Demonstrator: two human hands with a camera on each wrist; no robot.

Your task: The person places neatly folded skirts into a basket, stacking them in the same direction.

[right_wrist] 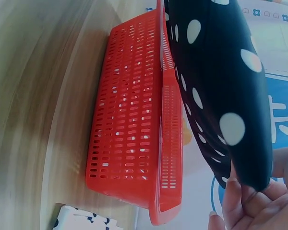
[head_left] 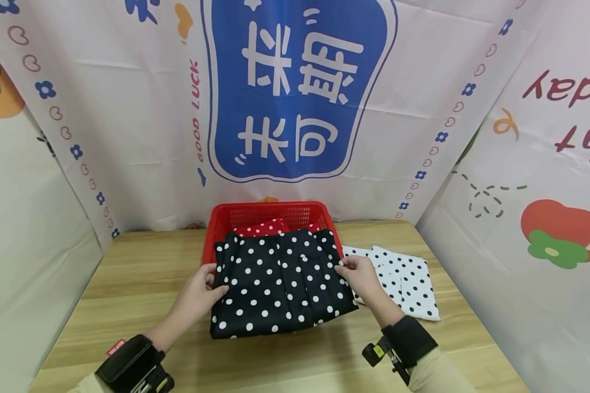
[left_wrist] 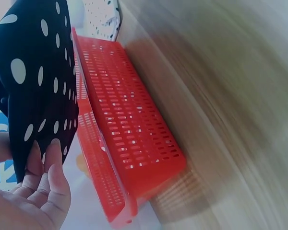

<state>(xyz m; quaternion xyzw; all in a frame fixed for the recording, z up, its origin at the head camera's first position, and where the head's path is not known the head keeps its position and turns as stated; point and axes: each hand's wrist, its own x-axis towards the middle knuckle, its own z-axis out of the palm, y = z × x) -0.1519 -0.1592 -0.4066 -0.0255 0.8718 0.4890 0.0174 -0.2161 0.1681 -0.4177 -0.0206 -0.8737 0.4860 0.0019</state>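
A folded black cloth with white polka dots is stretched between both hands, above the near side of a red plastic basket. My left hand pinches its left edge, thumb on top and fingers beneath. At the opposite edge, my right hand pinches the cloth between thumb and fingers. Both wrist views show the black cloth raised over the rim of the perforated basket. Inside the basket lies a red cloth with white dots, partly hidden by the black one.
On the wooden table, right of the basket, lies a folded white cloth with black dots. A printed white curtain hangs behind the table, and white sheets stand along both sides.
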